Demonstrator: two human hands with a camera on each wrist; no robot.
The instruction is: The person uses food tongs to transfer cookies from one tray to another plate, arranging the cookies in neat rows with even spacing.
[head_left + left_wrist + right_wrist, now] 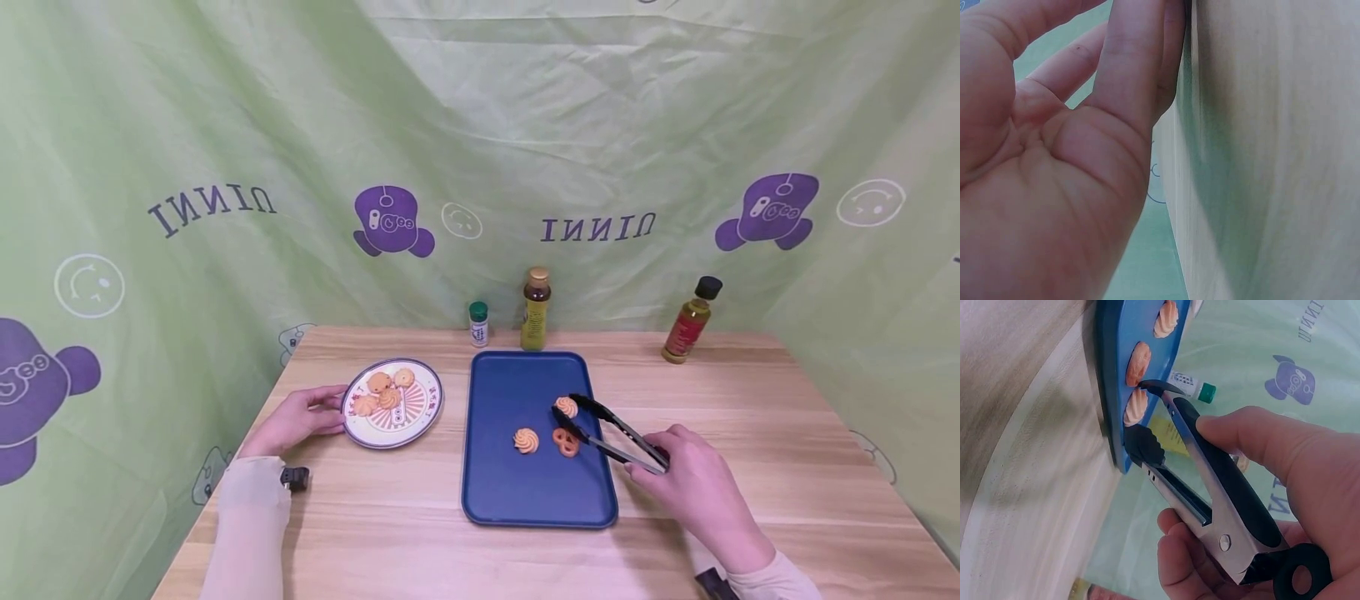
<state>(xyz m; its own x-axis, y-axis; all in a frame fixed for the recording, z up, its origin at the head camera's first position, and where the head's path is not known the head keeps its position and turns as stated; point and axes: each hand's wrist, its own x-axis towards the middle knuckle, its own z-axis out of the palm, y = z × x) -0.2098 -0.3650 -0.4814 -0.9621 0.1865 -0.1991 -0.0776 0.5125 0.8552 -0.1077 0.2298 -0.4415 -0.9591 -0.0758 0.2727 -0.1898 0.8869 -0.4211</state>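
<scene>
My left hand (324,412) lies on the wooden table (420,550) with straight fingers touching the left rim of a patterned plate (427,406) that holds several cookies (384,392). In the left wrist view only the palm and fingers of that hand (1085,125) show beside the table (1272,156). My right hand (660,457) grips black-handled metal tongs (611,432). The tongs' tips stand apart on either side of a swirl cookie (566,407) on the blue tray (525,500). Two more cookies, a swirl (526,440) and a pretzel shape (566,442), lie on the tray. The right wrist view shows my right hand (1194,481), the tongs (1210,481) and the cookie (1136,407) between the tips.
Behind the tray stand a small green-capped bottle (477,323) and a taller yellow-green bottle (536,310). A black-capped oil bottle (690,332) is at the back right. Green printed cloth walls in the table at the back and both sides.
</scene>
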